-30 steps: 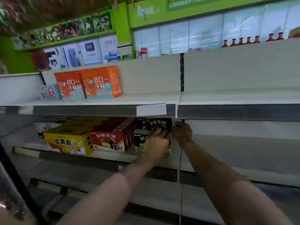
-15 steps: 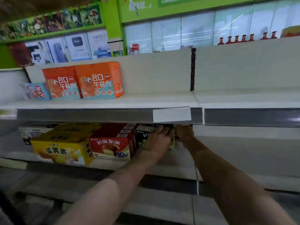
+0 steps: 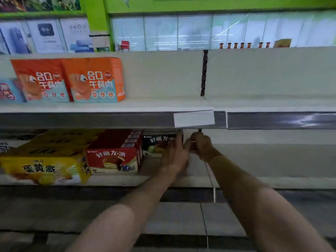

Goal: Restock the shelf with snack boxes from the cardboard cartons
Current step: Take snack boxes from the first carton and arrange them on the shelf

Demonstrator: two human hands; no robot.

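Hands meet at frame centre, under the upper shelf's lip. Dark snack box (image 3: 160,145) stands on the middle shelf (image 3: 254,181), just right of the red box (image 3: 113,160). Left hand (image 3: 177,153), fingers straight, lies flat against its front right part. Right hand (image 3: 201,145), curled, sits at the box's right edge; whether it grips the box is hidden. Box lies left of both hands; left hand nearer.

Head view, close, facing shelf (image 3: 127,106) front
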